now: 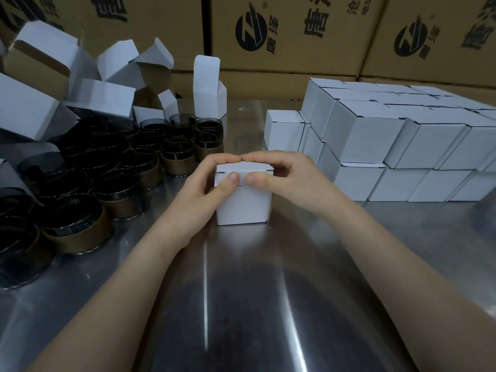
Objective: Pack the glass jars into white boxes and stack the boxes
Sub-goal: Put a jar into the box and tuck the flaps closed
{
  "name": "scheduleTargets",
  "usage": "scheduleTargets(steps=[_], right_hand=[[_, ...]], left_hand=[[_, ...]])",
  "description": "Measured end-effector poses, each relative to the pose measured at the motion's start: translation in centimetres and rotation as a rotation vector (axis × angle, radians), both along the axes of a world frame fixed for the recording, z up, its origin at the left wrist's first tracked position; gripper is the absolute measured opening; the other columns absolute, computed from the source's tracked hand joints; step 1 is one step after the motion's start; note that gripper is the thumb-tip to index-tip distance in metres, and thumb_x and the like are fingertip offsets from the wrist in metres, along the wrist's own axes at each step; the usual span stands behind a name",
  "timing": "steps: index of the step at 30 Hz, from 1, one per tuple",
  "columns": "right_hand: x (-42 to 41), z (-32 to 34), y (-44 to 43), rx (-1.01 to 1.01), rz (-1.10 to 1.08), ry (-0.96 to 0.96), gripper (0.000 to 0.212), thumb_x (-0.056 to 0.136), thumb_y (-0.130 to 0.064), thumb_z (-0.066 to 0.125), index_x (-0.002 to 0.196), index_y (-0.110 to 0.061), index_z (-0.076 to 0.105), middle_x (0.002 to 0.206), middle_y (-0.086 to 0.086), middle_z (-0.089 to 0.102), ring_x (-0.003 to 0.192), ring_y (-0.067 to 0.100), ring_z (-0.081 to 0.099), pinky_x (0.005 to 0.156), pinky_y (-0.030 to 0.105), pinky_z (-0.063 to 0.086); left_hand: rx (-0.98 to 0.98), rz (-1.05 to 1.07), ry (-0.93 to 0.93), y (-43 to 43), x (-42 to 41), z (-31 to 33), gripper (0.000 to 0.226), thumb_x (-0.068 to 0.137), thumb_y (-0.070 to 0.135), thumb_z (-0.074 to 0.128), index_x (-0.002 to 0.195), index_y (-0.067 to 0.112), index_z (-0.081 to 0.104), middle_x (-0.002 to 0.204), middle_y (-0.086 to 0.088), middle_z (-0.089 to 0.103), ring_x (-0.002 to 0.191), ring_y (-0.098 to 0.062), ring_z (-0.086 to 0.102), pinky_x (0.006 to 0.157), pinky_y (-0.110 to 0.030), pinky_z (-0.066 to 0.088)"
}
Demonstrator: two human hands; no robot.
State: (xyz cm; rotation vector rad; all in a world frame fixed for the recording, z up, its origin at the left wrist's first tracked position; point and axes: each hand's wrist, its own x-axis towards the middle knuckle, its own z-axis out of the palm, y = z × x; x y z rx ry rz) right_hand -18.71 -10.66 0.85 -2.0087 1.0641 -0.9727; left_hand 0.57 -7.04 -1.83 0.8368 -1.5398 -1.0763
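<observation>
A small white box (245,204) stands on the steel table (241,291) in the middle of the view, its lid flap folded down. My left hand (212,183) grips its left side, thumb on the front edge of the lid. My right hand (284,173) holds the right side, thumb pressed on the same flap, fingers curled over the top. Whatever is inside the box is hidden. Several dark glass jars (107,167) with brown bands crowd the table's left side. A stack of closed white boxes (397,138) sits at the right, two layers high.
Several open, empty white boxes (80,84) lie piled at the back left, one standing upright with its flap raised (208,87). Large brown printed cartons (295,30) form a wall behind the table. One closed box (283,130) stands apart at the stack's left end.
</observation>
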Motion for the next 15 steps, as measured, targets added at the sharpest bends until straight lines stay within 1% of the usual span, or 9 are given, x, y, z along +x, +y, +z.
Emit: scheduleTargets(steps=[4,8,11,15], right_hand=[[-0.02,0.15,-0.04,0.017,0.019,0.016,0.045,0.068,-0.061,0.073,0.109,-0.043,0.068,0.11,-0.02,0.068,0.108,0.003,0.061,0.097,0.037,0.05],[0.23,0.35,0.23,-0.019,0.025,0.021,0.037,0.072,-0.06,0.069,0.106,-0.044,0.067,0.107,-0.022,0.067,0.105,0.002,0.061,0.093,0.032,0.051],[0.41,0.45,0.46,-0.034,0.021,0.031,0.033,0.073,-0.064,0.064,0.102,-0.049,0.066,0.106,-0.022,0.067,0.103,0.002,0.062,0.089,0.031,0.053],[0.55,0.62,0.76,-0.052,0.025,0.052,0.029,0.075,-0.066,0.06,0.102,-0.053,0.063,0.106,-0.026,0.066,0.102,-0.001,0.061,0.084,0.022,0.051]], left_hand=[[0.035,-0.029,0.03,-0.22,0.07,-0.18,0.032,0.09,0.033,0.057,0.12,0.023,0.057,0.114,0.008,0.064,0.106,-0.013,0.064,0.083,-0.025,0.054],[0.028,-0.024,0.028,-0.21,0.01,-0.25,0.031,0.091,0.034,0.055,0.12,0.023,0.057,0.116,0.005,0.063,0.105,-0.013,0.063,0.083,-0.026,0.053],[0.011,-0.004,0.011,-0.1,-0.1,-0.19,0.031,0.092,0.035,0.054,0.121,0.023,0.056,0.115,0.007,0.062,0.104,-0.011,0.063,0.083,-0.026,0.054],[-0.02,0.016,-0.008,0.15,-0.26,0.08,0.034,0.093,0.034,0.057,0.124,0.018,0.054,0.112,0.01,0.062,0.1,-0.004,0.063,0.078,-0.019,0.052]])
